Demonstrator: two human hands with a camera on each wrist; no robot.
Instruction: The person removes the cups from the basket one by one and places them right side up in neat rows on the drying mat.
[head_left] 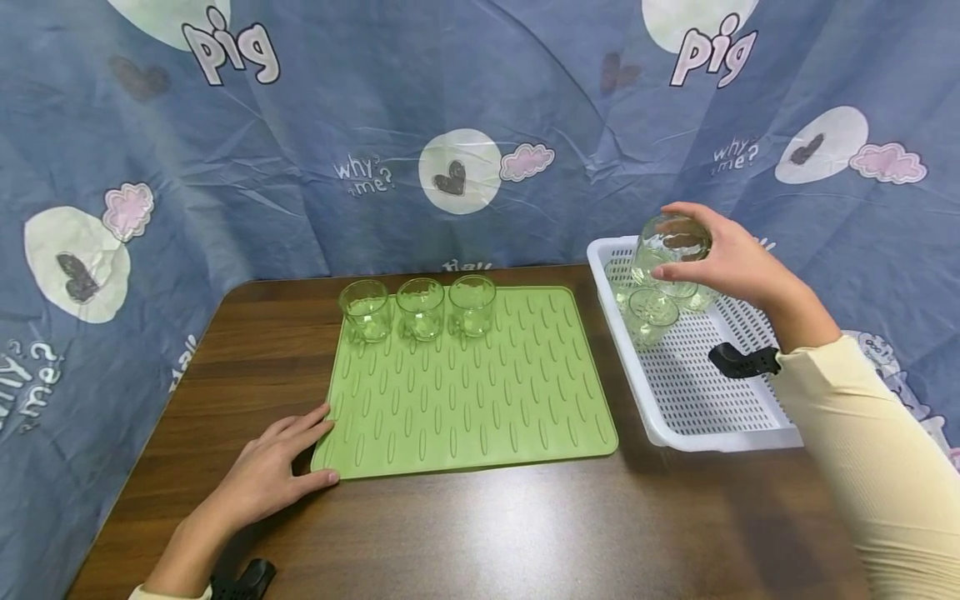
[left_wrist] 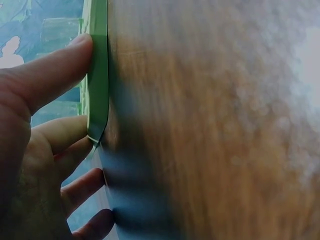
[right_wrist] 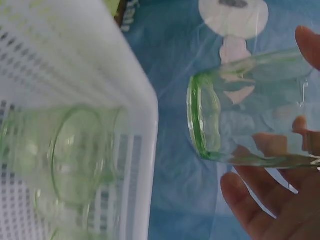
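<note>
My right hand (head_left: 738, 258) grips a clear green-tinted glass (head_left: 652, 246) between thumb and fingers, above the far end of a white basket (head_left: 628, 367). In the right wrist view the glass's thick green base (right_wrist: 196, 117) points away from the palm. Several similar glasses (head_left: 651, 317) stand in the basket below it. My left hand (head_left: 262, 475) rests at the near left corner of a green mat (head_left: 465, 408), its thumb and fingers spread and touching the mat's edge. Three glasses (head_left: 422, 310) stand upright in a row along the mat's far edge, toward its left.
The mat and basket lie on a dark wooden table (head_left: 480, 533), with the basket to the right of the mat. A blue printed cloth (head_left: 300, 167) hangs behind the table and at its sides.
</note>
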